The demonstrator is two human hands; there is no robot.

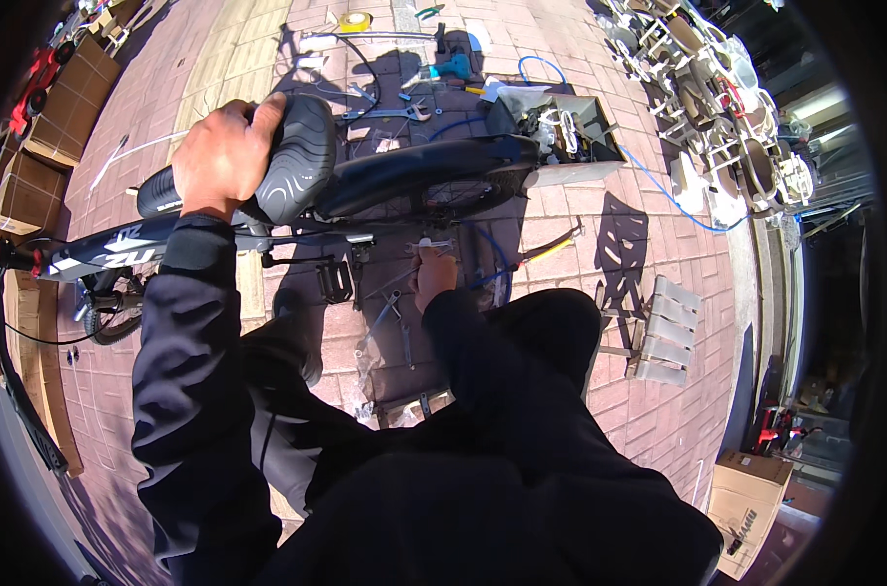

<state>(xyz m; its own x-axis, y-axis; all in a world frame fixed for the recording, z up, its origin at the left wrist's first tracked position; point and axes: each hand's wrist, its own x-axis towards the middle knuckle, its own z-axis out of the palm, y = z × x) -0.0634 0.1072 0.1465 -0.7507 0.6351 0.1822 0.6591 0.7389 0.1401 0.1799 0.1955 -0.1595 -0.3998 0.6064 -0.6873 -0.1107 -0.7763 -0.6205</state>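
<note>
A dark bicycle (102, 256) with white lettering on its frame stands across the view, its handlebar end at the left. My left hand (224, 156) grips the black saddle (302, 161), thumb over its top. Lower and to the right, my right hand (434, 276) is closed beside the rear wheel (473, 193), under the black rear fender (414, 174). A small silver metal tool (427, 243) shows at its fingertips; the exact kind is too small to tell. To the left of that hand hangs the black pedal (335, 281).
Wrenches (393, 301) lie on the paving by my legs; an adjustable wrench (390, 113) and a teal power tool (450, 68) lie beyond the bicycle. An open parts box (570, 127) stands at the far right, near a small slatted stool (668, 330). Cardboard boxes (72, 103) line the left.
</note>
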